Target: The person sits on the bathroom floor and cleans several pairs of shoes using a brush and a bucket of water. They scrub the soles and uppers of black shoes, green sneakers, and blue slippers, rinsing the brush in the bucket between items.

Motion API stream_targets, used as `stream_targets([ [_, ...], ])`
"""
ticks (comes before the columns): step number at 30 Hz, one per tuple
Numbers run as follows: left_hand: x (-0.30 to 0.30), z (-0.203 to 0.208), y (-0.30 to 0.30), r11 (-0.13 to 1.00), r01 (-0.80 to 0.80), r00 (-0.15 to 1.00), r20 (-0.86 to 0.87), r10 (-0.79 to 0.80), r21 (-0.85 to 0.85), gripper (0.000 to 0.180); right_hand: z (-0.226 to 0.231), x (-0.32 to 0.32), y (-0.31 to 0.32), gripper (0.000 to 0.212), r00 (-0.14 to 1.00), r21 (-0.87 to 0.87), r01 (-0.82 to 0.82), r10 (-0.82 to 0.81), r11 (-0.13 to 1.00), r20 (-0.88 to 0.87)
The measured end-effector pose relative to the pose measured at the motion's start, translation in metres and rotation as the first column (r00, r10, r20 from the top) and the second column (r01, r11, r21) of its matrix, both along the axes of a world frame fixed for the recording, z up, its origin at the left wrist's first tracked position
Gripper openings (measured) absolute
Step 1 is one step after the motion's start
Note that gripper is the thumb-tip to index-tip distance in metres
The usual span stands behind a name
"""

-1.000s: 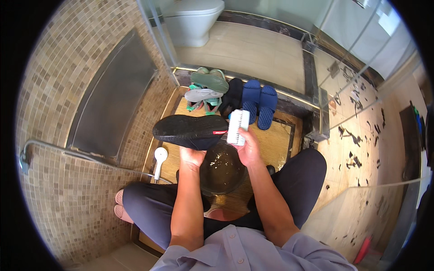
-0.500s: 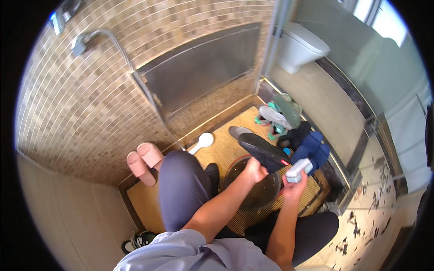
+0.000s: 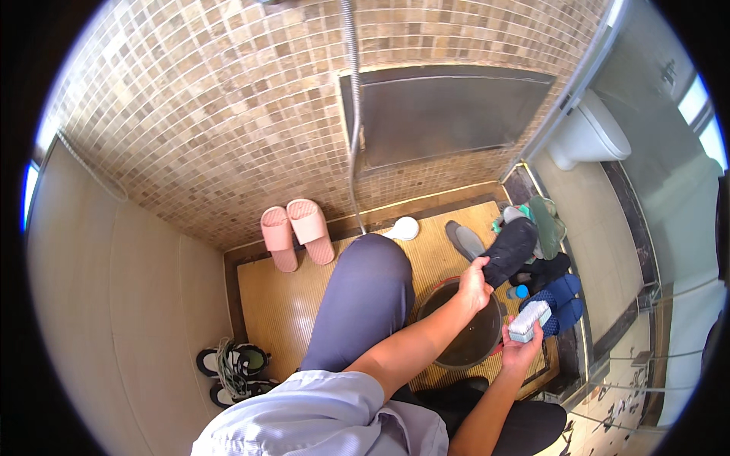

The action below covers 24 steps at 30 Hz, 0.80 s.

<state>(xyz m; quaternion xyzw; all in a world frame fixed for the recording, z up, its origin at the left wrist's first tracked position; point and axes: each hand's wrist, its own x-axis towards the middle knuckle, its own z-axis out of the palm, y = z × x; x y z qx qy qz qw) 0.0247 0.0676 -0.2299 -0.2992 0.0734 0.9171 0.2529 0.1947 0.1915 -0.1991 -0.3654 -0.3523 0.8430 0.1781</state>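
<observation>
My left hand (image 3: 476,287) is closed on the near end of a black shoe (image 3: 509,252), whose far end points away from me to the right. In my right hand (image 3: 523,348) lies a scrubbing brush (image 3: 530,321), gripped with its white bristles facing up. Below and between both hands stands a round basin (image 3: 498,323) of dark water, partly covered by my left forearm. A grey insole (image 3: 464,240) rests on the mat just beyond the shoe.
Blue slippers (image 3: 566,300), a blue-capped bottle (image 3: 518,292) and green shoes (image 3: 544,228) crowd the right edge. On the ribbed yellow mat (image 3: 285,304) are pink slippers (image 3: 308,228) and a white shower head (image 3: 406,228). Laced sneakers (image 3: 239,365) sit at left.
The view has swung left. My left hand has turned the black shoe so its far end points away to the right. The brush's bristles now face up, and it is farther from the shoe.
</observation>
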Motion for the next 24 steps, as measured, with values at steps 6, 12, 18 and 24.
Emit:
stream_targets([
  [6, 0.011, 0.009, 0.002, 0.973, 0.114, 0.993, 0.024, -0.111, -0.202, 0.028, -0.005, 0.007, -0.005, 0.063, 0.996, -0.015, -0.062, 0.063, 0.998, 0.058],
  [12, 0.011, 0.004, -0.003, 0.992, 0.029, 0.999, 0.041, -0.024, -0.123, 0.029, -0.01, 0.011, -0.006, 0.062, 0.994, -0.041, -0.079, 0.081, 0.996, 0.073],
  [18, -0.001, 0.017, 0.005, 1.0, 0.008, 1.0, -0.027, -0.008, 0.012, 0.031, -0.006, 0.011, -0.004, 0.058, 0.996, -0.016, -0.072, 0.073, 0.997, 0.05],
  [24, -0.045, 0.051, 0.01, 0.987, -0.116, 0.988, -0.093, 0.126, 0.111, 0.036, 0.059, 0.001, -0.005, 0.052, 0.989, 0.04, -0.129, 0.131, 0.991, -0.065],
])
